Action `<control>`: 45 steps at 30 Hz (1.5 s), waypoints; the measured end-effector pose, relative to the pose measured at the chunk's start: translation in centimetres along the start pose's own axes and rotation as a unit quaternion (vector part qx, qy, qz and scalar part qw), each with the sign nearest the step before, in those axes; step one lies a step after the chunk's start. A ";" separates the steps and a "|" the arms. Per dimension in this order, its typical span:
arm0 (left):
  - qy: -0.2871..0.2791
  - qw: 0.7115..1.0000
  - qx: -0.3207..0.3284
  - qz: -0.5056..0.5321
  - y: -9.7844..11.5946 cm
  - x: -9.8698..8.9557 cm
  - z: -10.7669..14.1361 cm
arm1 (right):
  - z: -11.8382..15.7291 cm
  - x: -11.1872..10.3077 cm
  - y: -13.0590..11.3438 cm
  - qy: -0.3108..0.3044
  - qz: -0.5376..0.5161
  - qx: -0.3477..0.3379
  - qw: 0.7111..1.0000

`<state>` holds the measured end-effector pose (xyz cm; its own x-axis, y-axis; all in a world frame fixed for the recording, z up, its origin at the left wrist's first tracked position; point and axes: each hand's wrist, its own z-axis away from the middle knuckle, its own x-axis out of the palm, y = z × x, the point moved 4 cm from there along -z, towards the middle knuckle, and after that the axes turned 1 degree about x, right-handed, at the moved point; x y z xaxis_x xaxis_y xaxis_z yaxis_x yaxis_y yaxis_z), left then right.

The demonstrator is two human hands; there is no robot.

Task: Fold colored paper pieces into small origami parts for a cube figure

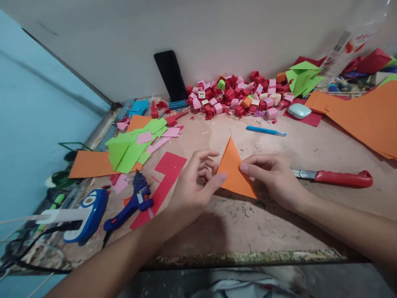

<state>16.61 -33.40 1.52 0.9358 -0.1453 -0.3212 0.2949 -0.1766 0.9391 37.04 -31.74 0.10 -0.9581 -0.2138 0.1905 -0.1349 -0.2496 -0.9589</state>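
Note:
A piece of orange paper (237, 176), folded into a triangle with its tip pointing away from me, is held just above the table between both hands. My left hand (201, 176) has its thumb over the paper's lower left edge and its fingers curled behind that side; the index finger stands a little apart. At the right edge, my right hand (273, 174) pinches the paper between thumb and forefinger. Just right of that hand lies a knife with a red handle (343, 178), its blade partly hidden by the hand. Beyond the paper is a blue pen (266, 131).
Many small red and pink paper cubes (229, 97) are heaped against the wall beside a propped phone (170, 74). On the left are green paper pieces (132, 149), a blue glue gun (136, 203) and a power strip (89, 215). Large orange sheets (356, 116) lie at right.

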 end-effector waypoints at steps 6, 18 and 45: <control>-0.127 0.981 -0.125 0.080 -0.7 1.2 -0.2 | 0.5 0.6 0.8 -0.042 0.027 0.039 0.998; -0.200 0.972 -0.110 -0.051 -1.0 1.7 0.3 | 0.4 1.0 0.3 -0.032 0.063 0.037 0.997; -0.238 0.960 -0.065 -0.136 -0.7 1.7 0.0 | 0.2 1.2 1.0 -0.032 -0.124 0.099 0.987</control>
<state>17.96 -33.53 0.37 0.6362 -0.5444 -0.5466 0.5662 -0.1518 0.8102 35.83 -32.42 -0.63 -0.8828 -0.1813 0.4335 -0.3055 -0.4794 -0.8227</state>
